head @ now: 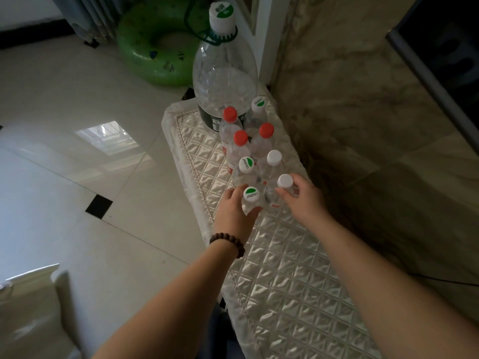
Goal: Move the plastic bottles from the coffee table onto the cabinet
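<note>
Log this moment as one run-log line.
left hand: gripping green-logo bottle | right hand: gripping white-cap bottle | both bottles: upright, on cabinet cover

A green swim ring (155, 45) lay on the tiled floor (64, 120) at eleven o'clock. A grey curtain (85, 16) hung beyond it.

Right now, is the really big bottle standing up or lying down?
Standing up. The big bottle rests on its base on the quilted cabinet top, its white cap pointing upward, behind the small bottles.
</note>
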